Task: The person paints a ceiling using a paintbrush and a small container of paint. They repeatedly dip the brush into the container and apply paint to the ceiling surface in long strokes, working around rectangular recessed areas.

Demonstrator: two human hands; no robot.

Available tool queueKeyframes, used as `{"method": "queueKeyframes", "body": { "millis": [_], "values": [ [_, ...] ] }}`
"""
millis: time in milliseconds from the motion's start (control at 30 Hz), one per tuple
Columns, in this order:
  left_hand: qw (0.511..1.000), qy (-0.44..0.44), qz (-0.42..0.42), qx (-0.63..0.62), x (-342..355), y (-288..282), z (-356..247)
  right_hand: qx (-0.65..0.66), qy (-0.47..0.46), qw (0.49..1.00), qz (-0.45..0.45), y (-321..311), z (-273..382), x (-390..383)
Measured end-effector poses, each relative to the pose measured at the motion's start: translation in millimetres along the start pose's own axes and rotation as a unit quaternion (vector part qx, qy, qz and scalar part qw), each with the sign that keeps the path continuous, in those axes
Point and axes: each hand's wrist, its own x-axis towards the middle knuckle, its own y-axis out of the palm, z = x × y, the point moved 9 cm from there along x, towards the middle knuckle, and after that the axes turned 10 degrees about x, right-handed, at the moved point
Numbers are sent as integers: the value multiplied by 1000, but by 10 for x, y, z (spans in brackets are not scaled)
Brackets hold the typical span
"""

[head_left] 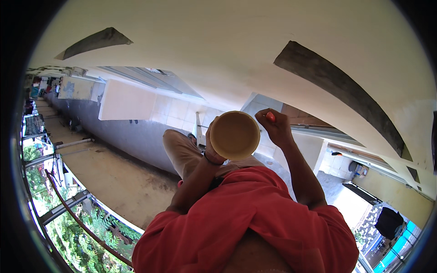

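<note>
In front of my chest is a round beige bowl, its smooth tan inside facing up at me. My left hand grips it by the left side, a dark band around the wrist; the bowl hides most of those fingers. Just right of the rim, my right hand is raised and closed around a red-ended handle. Only that rounded red end shows; the rest is hidden by the fist. A cream wall rises close ahead, with a long dark grey patch on its right part.
A smaller grey patch marks the wall at upper left. Far below lie a tiled floor and a pale panel. To the left run a brown ledge, a metal rail and green plants. Black cloth hangs at lower right.
</note>
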Motion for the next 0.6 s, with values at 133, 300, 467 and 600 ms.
{"method": "queueKeyframes", "body": {
  "millis": [133,300,467,600],
  "values": [
    [1000,24,7,-15,-13,280,-80,72,127,989,-11,176,-392,77],
    [998,51,-1,-32,32,356,-129,190,191,963,-9,443,-754,126],
    [997,56,18,-51,22,295,-193,130,148,980,-6,543,-714,176],
    [977,133,-49,158,26,-35,-264,105,223,969,12,648,-709,126]
  ]
}}
